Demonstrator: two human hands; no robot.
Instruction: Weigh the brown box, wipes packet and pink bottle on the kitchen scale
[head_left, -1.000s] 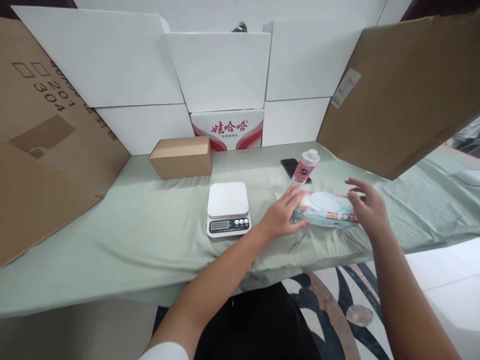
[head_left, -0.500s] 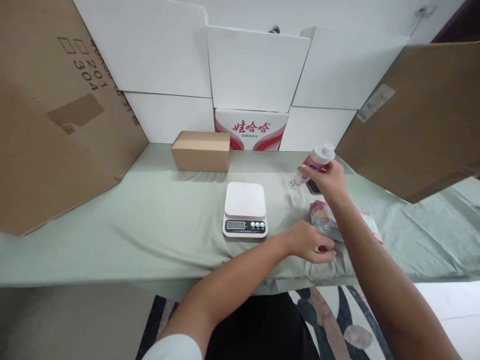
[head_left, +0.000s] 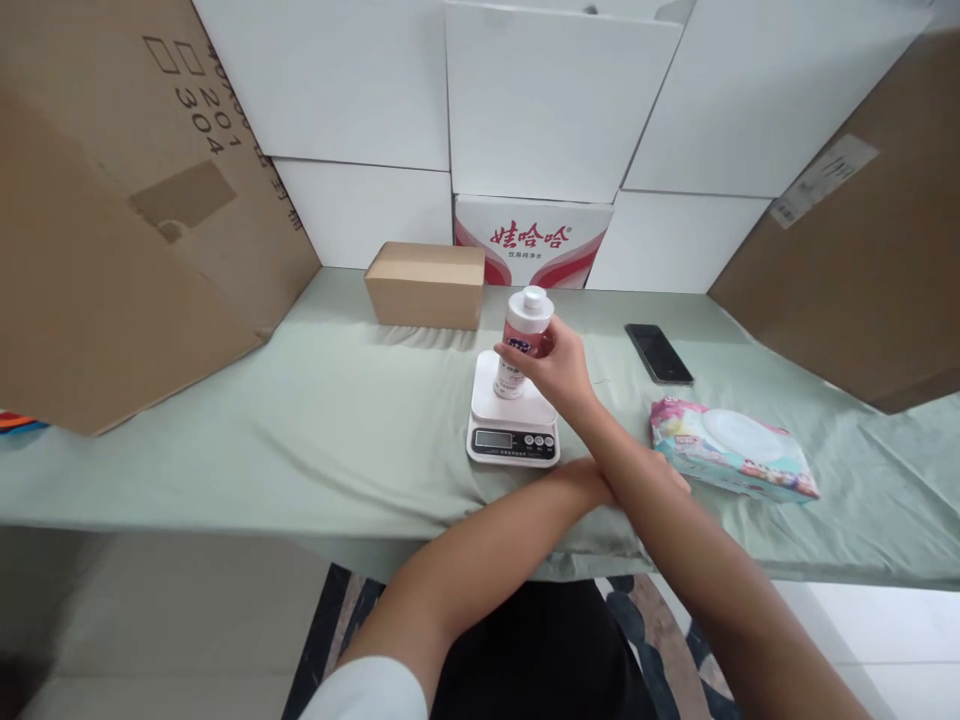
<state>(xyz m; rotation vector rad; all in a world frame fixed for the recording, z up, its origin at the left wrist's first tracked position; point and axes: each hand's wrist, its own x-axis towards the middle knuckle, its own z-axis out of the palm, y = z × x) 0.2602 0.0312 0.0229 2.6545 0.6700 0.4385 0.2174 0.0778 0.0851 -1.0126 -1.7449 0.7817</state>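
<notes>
Pink bottle [head_left: 520, 342] gripped by right hand [head_left: 559, 367] on scale [head_left: 513, 420], left hand [head_left: 667, 478] mostly hidden, grip unclear

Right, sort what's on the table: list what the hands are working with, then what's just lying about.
In hand:
- pink bottle, gripped by the right hand
- white scale beneath it

Lying about:
- wipes pack
- black phone
- small brown box
- left hand, mostly hidden

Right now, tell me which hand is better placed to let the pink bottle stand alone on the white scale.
Right hand: it already grips the pink white-capped bottle on the white scale; the left is hidden beneath the right forearm.
</notes>
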